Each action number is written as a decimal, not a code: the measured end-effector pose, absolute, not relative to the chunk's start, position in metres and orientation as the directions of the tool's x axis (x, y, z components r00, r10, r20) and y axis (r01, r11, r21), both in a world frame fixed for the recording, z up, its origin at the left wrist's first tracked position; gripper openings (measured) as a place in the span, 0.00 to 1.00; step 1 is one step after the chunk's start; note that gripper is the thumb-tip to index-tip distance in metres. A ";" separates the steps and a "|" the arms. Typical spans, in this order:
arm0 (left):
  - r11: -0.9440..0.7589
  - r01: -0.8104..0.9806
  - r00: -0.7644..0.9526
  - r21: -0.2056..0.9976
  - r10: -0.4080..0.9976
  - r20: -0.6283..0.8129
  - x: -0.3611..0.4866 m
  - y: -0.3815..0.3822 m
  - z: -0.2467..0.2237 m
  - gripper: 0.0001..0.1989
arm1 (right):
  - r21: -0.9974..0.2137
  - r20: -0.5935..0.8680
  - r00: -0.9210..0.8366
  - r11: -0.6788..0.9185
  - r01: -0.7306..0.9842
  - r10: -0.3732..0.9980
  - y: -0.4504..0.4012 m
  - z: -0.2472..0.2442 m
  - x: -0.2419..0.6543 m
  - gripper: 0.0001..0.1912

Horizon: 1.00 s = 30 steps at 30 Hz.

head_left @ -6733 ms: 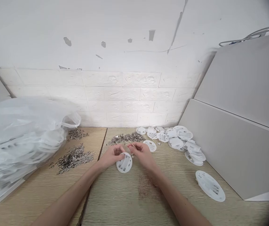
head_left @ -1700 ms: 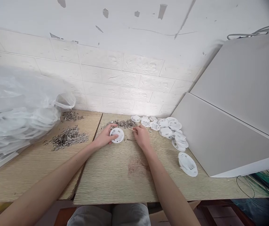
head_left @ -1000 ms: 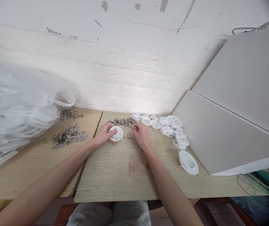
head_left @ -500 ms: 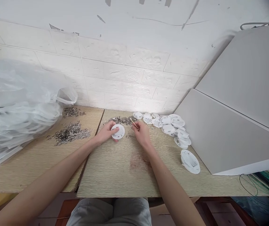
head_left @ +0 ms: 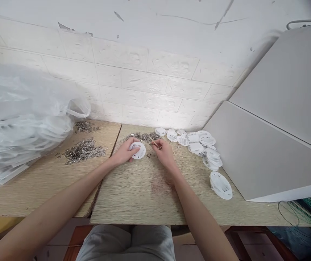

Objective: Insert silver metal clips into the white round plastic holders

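Note:
My left hand (head_left: 125, 150) grips a round white plastic disc (head_left: 139, 152), thumb on its face and fingers behind. The disc has small slots and a raised part, partly covered by the thumb. My right hand (head_left: 163, 152) pinches a thin light-coloured stick (head_left: 153, 141), its tip pointing up and left. Behind both hands lies a heap of small metal pieces (head_left: 144, 137). A few more loose metal pieces (head_left: 148, 156) rest on the table between the hands.
Several similar white discs (head_left: 199, 145) are piled along the right, with another stack (head_left: 221, 185) nearer me. Left are metal-piece heaps (head_left: 84, 151) and a large clear plastic bag (head_left: 22, 119). A grey panelled box (head_left: 275, 152) stands at right; green wires (head_left: 305, 208) lie beside it.
The disc in my left hand has turned slightly, and the thumb sits a little differently on it. My right hand keeps the stick in nearly the same place. The view has shifted slightly.

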<state>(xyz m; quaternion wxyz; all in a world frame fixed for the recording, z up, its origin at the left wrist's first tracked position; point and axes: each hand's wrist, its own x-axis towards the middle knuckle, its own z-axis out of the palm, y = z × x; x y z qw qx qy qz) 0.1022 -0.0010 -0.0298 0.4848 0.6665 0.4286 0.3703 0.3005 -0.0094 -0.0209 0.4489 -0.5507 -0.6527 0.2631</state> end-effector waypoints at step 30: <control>-0.188 0.151 0.398 0.971 0.910 0.114 0.105 -0.003 -0.028 0.14 | -0.957 0.246 0.068 0.231 0.179 0.967 -0.025 -0.009 0.287 0.10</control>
